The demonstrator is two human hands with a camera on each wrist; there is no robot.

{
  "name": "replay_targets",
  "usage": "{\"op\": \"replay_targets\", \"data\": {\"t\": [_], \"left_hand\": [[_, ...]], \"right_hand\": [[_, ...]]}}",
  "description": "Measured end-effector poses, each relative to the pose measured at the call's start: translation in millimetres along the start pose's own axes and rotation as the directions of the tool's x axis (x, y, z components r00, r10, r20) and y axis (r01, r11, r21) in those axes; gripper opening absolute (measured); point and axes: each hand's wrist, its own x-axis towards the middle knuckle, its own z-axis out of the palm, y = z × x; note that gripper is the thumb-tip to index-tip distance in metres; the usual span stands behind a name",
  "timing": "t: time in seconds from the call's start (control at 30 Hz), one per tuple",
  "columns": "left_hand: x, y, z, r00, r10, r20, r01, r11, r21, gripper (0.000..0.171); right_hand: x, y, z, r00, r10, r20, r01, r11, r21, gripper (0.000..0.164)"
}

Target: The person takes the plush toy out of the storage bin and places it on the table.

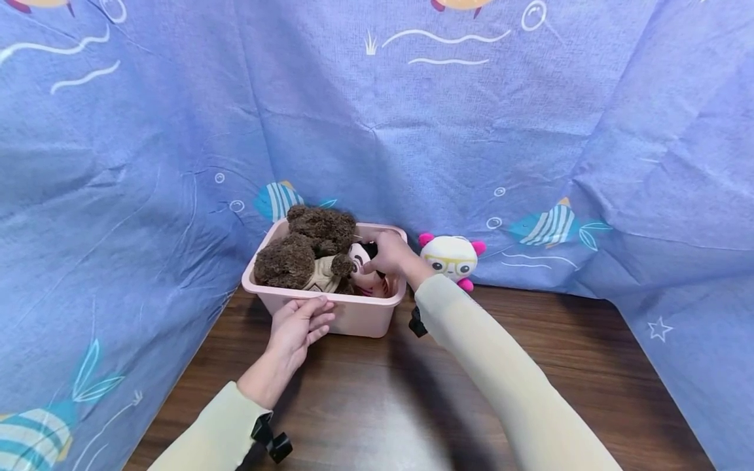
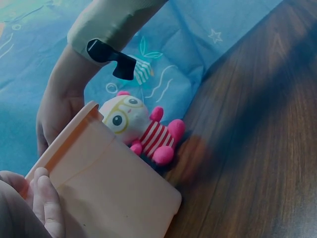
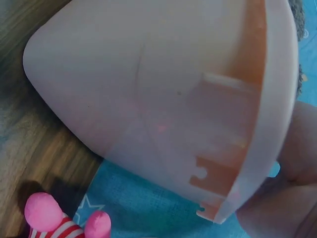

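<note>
In the head view, my left hand (image 1: 298, 325) grips the front rim of a pale pink plastic bin (image 1: 359, 318), thumb at the rim and fingers along the outer wall. The left wrist view shows those fingers (image 2: 48, 201) on the bin's side. My right hand (image 1: 391, 254) reaches over the right end into the bin and holds a plush doll (image 1: 366, 278) with a pale face and dark hair, partly hidden by the hand. Beside it in the bin lie brown curly teddy bears (image 1: 285, 261), one wearing a beige garment (image 1: 321, 275).
A white and pink plush toy (image 1: 450, 257) with yellow glasses and a red-striped body (image 2: 157, 139) sits right of the bin, against the blue fish-print cloth (image 1: 471, 163). Everything stands on a dark wooden tabletop (image 1: 365, 399). The cloth walls in the back and both sides.
</note>
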Motion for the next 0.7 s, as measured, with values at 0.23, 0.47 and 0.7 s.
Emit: {"op": "replay_targets", "data": {"t": [0.23,0.47,0.7], "left_hand": [[0.4,-1.0,1.1,1.000,0.005,-0.006,-0.005,1.000,-0.007,0.020],[-1.3,-1.8,1.4,1.000,0.006,-0.010,-0.006,1.000,0.000,0.021],[-0.4,-1.2,0.6,1.000,0.012,-0.010,-0.012,1.000,-0.002,0.022]], "right_hand": [[-0.1,-2.5,3.9,0.999,0.010,-0.041,-0.011,1.000,-0.023,0.070],[-4.6,-0.3,-3.1,0.997,-0.047,-0.062,0.047,0.999,0.000,0.052],[-9.0,3.9,-19.1,0.993,-0.047,-0.110,0.062,0.989,0.135,0.052]]}}
